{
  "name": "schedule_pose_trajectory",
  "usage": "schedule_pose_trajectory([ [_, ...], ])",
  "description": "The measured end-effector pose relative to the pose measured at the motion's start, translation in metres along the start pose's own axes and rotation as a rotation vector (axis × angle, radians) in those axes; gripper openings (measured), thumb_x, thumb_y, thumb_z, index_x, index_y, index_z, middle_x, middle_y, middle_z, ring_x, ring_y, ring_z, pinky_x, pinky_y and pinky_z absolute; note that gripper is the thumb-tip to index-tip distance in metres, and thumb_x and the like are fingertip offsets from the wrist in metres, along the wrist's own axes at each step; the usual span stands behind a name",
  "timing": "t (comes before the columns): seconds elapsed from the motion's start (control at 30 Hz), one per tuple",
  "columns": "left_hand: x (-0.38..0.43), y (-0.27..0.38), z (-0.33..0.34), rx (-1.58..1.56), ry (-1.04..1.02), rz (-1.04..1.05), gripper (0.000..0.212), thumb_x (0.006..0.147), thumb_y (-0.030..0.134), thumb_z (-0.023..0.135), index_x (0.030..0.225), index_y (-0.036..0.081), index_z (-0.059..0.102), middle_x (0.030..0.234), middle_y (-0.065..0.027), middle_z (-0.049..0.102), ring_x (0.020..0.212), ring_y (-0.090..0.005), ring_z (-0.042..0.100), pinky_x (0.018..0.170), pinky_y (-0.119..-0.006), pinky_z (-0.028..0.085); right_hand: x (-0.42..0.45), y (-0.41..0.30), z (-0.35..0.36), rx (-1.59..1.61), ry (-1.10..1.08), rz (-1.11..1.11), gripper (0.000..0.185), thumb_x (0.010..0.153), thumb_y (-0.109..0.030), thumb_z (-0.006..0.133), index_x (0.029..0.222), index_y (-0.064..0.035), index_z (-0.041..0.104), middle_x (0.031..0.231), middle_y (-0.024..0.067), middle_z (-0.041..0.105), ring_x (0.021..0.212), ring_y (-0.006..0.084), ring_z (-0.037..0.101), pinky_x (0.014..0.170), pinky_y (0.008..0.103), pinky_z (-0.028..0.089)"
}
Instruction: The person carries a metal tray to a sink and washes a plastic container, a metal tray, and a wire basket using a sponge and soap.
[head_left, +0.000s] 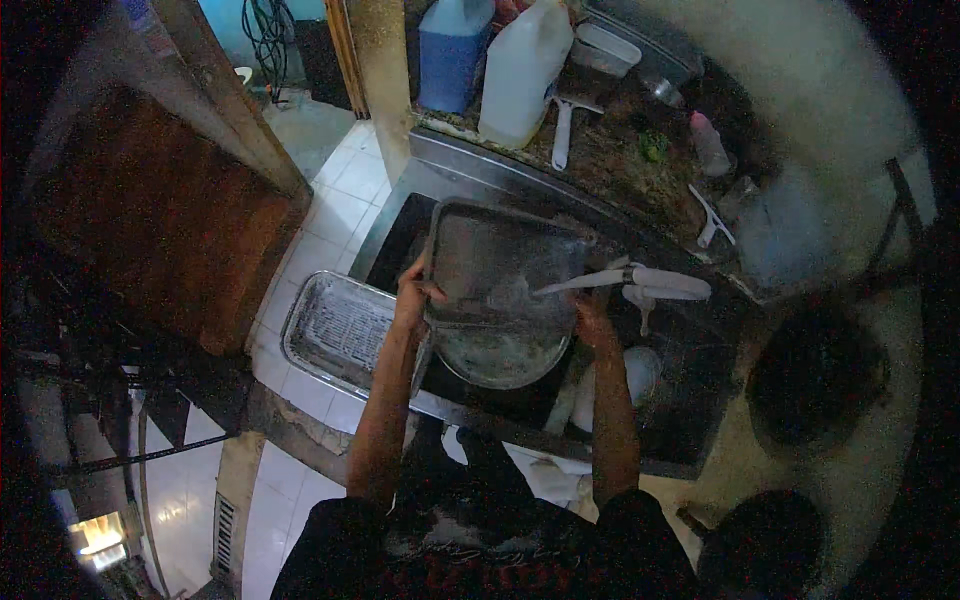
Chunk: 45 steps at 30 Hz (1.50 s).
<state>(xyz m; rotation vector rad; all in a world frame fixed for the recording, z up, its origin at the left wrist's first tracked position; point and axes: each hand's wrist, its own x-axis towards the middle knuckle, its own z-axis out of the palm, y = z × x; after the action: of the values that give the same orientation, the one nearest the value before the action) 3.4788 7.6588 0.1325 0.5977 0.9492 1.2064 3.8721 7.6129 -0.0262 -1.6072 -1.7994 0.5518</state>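
Both my hands hold a rectangular metal tray (495, 255) over the sink, its face turned up. My left hand (417, 294) grips the tray's left edge, with the thumb over the rim. At the opposite side, my right hand (591, 319) is on the edge, partly hidden under the faucet. The pale faucet spout (585, 282) reaches over the tray's right part. Below the tray's near edge, a round metal pan (510, 364) shows in the sink basin. Left of my left forearm lies a metal rack tray (337, 322) on the tiled counter.
Behind the sink stand a jug of blue liquid (454, 64) and a white plastic jug (525, 75). A white scraper-like tool (562, 135) and a pink-capped bottle (710, 144) lie on that ledge. Bowls (637, 375) sit right of the basin; dark pans (817, 379) hang or stand farther right.
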Motion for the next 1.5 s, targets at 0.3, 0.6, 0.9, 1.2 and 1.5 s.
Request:
schedule_pose_trajectory([
  [0.3, 0.045, -0.193, 0.063, -0.294, 0.355, -0.084, 0.025, 0.08, 0.011, 0.062, 0.102, 0.002, 0.057, 0.071, -0.0036, 0.056, 0.059, -0.0165, 0.054, 0.053, -0.028, 0.042, 0.017, -0.091, -0.098, -0.162, 0.25, 0.608, 0.048, 0.09, -0.035, 0.054, 0.122, -0.0005, 0.048, 0.118, 0.0178, 0.055, 0.1, 0.0294, 0.053, 0.088, 0.0397, 0.041],
  [0.6, 0.105, -0.252, 0.025, -0.508, 0.33, -0.111, 0.039, 0.09, 0.03, 0.053, 0.114, 0.0, 0.053, 0.077, -0.0097, 0.056, 0.066, -0.0205, 0.053, 0.058, -0.036, 0.044, 0.002, -0.132, -0.006, 0.101, 0.491, 0.268, 0.047, 0.095, -0.031, 0.044, 0.13, 0.0009, 0.04, 0.127, 0.0164, 0.048, 0.11, 0.0285, 0.049, 0.091, 0.0411, 0.042],
  [0.9, 0.127, -0.148, -0.001, -0.566, -0.119, 0.466, 0.034, 0.093, 0.033, 0.049, 0.103, 0.001, 0.054, 0.098, -0.0121, 0.058, 0.076, -0.0208, 0.055, 0.063, -0.036, 0.045, -0.004, -0.127, 0.129, 0.675, 0.253, 0.264, 0.051, 0.094, -0.026, 0.045, 0.136, -0.0003, 0.032, 0.135, 0.0168, 0.038, 0.119, 0.0312, 0.041, 0.098, 0.0416, 0.04],
  [1.2, 0.039, -0.218, 0.059, 0.466, 0.14, 0.449, 0.038, 0.09, 0.031, 0.053, 0.108, -0.002, 0.051, 0.097, -0.0163, 0.059, 0.075, -0.0242, 0.057, 0.063, -0.04, 0.046, 0.031, -0.077, 0.123, 1.29, 0.503, 0.605, 0.037, 0.088, -0.018, 0.055, 0.12, 0.0001, 0.048, 0.112, 0.0148, 0.054, 0.096, 0.0305, 0.054, 0.083, 0.0429, 0.047],
  [1.5, 0.069, -0.179, 0.002, 0.346, 0.186, -0.11, 0.047, 0.086, 0.023, 0.058, 0.12, -0.006, 0.046, 0.096, -0.0148, 0.06, 0.077, -0.0224, 0.056, 0.066, -0.035, 0.045, -0.02, -0.092, -0.027, -0.145, 0.075, 0.528, 0.034, 0.087, -0.027, 0.053, 0.113, -0.006, 0.056, 0.108, 0.0131, 0.059, 0.098, 0.0299, 0.057, 0.086, 0.0467, 0.045],
])
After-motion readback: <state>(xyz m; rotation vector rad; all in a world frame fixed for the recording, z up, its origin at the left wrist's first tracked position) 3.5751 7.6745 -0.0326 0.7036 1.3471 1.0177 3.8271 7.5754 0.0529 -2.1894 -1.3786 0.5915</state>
